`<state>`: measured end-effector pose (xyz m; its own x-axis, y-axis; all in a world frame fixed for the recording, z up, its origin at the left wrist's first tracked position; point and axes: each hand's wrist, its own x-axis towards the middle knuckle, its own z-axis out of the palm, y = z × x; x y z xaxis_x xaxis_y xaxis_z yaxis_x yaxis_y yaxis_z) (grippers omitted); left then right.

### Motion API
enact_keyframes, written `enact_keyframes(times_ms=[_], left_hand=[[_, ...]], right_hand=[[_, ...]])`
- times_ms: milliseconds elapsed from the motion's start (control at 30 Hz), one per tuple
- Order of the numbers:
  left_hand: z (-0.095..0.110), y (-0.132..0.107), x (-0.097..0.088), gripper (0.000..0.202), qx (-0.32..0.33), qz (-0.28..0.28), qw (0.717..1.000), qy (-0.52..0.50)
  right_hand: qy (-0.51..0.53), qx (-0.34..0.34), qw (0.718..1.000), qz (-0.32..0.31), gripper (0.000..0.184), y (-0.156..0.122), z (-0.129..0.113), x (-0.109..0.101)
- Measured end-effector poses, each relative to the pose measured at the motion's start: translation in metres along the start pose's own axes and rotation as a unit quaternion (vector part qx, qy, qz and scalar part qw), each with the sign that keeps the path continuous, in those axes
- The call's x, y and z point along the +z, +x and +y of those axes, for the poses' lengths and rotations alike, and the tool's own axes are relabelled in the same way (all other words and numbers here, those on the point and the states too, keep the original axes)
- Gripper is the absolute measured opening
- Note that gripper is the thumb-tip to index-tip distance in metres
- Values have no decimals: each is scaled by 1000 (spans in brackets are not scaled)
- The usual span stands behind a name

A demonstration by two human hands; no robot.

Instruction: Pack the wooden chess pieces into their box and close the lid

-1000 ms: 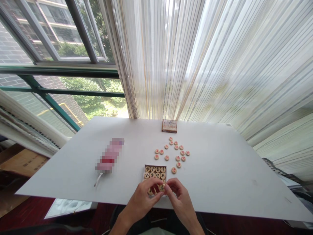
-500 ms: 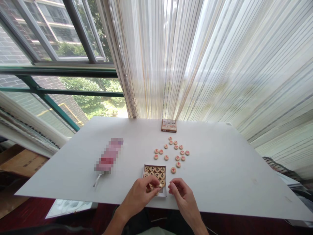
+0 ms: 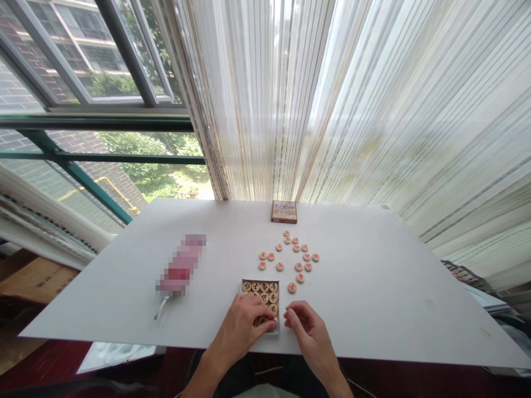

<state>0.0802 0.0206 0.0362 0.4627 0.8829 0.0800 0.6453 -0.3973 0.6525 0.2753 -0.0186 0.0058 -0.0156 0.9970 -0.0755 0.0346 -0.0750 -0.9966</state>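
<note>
We find both of the person's hands at the near part of the white tabletop [image 3: 373,276]. The left hand [image 3: 240,320] lies over the left and near portion of an open shallow box [image 3: 279,296], back of the hand uppermost, its forearm slanting up and rightward from the lower edge of view. Its fingers arch across the box, and the thumb comes in from below. We record its grip as closed on a pale round piece [image 3: 274,322] at the box's near right corner; we cannot tell whether that piece touches the bottom of the box.

The right hand [image 3: 307,327] stands just beside the box, apart from it, on its right. Its forearm slants up and leftward, the fingers are loosely curled, and the thumb lies near the index finger. We note this grip as slack and unclosed, with nothing visible in it; contact with the tabletop cannot be determined.

Black-marked pieces [image 3: 264,287] sit in rows inside the box, partly covered by the left hand. Red-marked pieces [image 3: 292,287] lie scattered beyond the box, mostly toward the right. Behind them, near the far edge, we observe a flat printed box [image 3: 284,211].
</note>
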Motion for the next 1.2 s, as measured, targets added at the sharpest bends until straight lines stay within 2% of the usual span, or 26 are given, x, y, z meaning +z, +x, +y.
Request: enact_keyframes(times_ms=[300,533,900,1200], left_hand=[[-3,-2,2,11,15,5,1000,20],[6,-5,-3,13,25,-11,999,33],[13,-10,-15,23,52,6,998,20],[0,0,-4,22,42,16,998,54]], right_hand=[[7,-2,1000,1,26,2,4,0],[6,-4,1000,6,28,2,3,1],[10,-4,1000,14,31,1,0,3],[6,-5,1000,9,29,1,1,2]])
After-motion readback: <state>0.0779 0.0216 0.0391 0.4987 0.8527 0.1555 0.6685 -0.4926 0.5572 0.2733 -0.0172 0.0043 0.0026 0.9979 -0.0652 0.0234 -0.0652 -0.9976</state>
